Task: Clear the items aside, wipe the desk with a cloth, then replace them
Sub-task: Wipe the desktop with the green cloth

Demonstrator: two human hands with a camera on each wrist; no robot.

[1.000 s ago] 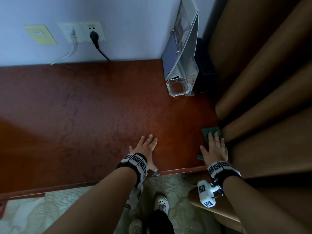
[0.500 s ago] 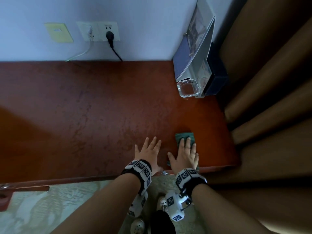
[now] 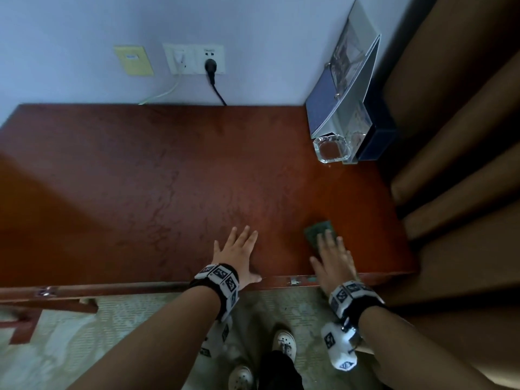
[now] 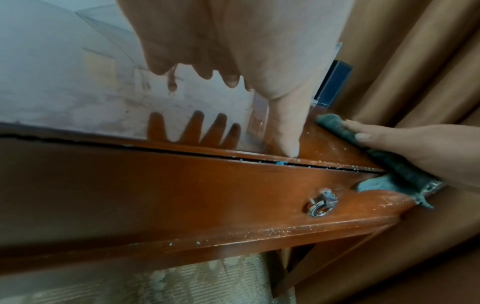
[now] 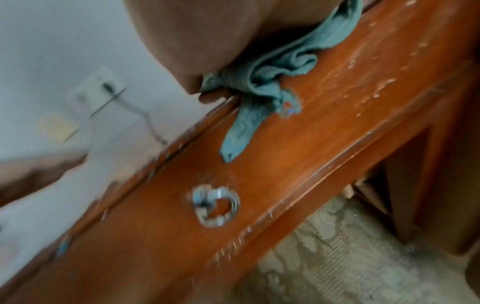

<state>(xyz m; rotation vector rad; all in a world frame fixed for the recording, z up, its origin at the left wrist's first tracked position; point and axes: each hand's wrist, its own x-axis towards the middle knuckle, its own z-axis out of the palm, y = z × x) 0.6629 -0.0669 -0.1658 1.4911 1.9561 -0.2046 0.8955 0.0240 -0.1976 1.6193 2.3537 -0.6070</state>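
1. Cloth [image 3: 319,231], green and folded, lies on the desk [image 3: 168,178] at about 5 o'clock, its end hanging over the front edge.
2. I press my right hand [image 3: 333,263] flat on it, fingers straight.
3. My left hand [image 3: 239,254] rests spread on bare wood at 6 o'clock, well apart.
4. A glass ashtray [image 3: 332,149] and binder [image 3: 342,88] stand at 1 o'clock against the wall.

No text, label or number can be read on anything here.
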